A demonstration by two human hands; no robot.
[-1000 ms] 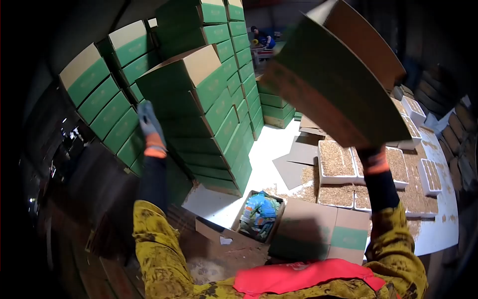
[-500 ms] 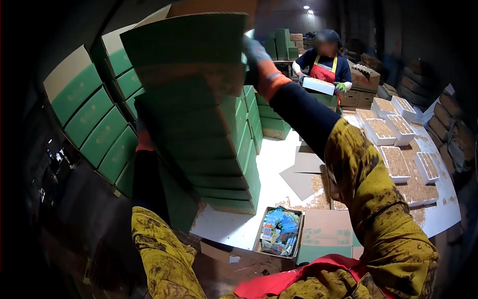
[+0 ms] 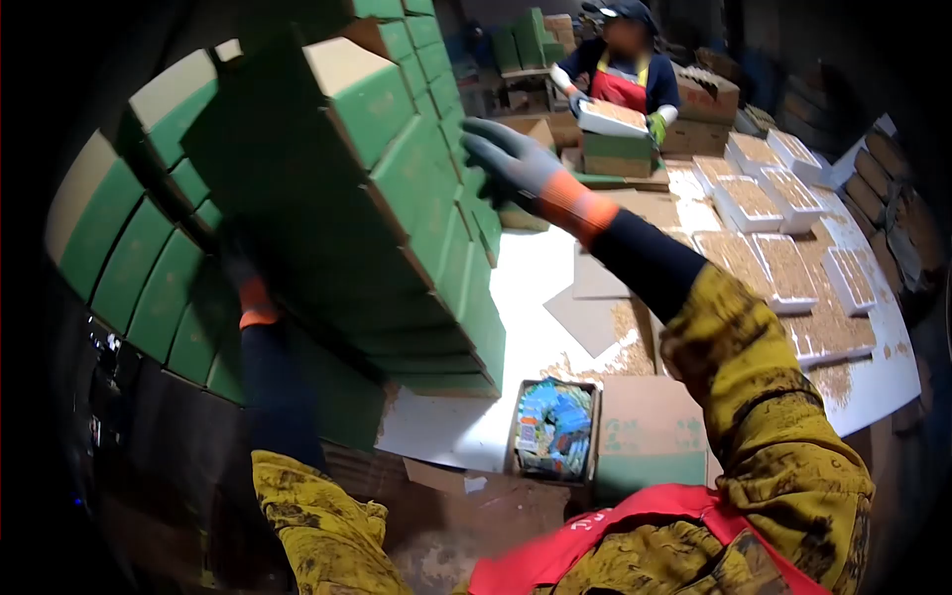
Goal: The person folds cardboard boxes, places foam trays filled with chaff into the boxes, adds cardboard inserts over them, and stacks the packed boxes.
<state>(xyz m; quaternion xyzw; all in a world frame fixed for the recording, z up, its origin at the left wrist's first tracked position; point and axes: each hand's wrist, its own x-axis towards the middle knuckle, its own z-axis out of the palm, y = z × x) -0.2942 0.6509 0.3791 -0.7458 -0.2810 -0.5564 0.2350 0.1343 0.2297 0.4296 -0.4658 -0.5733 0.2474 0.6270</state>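
A tall stack of green cardboard boxes (image 3: 436, 198) with tan tops stands in front of me on the white table. My right hand (image 3: 516, 169), in a grey glove with an orange cuff, is held in the air just right of the upper boxes. Its fingers stretch forward, slightly bent, with nothing in them. My left hand (image 3: 238, 263), gloved too, is low at the stack's shaded left side. Shadow hides its fingers, so whether it touches a box is unclear.
More green boxes (image 3: 134, 268) are piled at the left. A carton of blue printed packets (image 3: 555, 426) lies near me beside a flat box (image 3: 650, 436). White trays (image 3: 749, 203) filled with brown granules cover the right side. Across the table, a co-worker (image 3: 623, 84) holds one tray over a green box.
My right hand has come off the raised top box and is now free beside the stack. That box now sits on the stack. The co-worker's tray is now above a green box.
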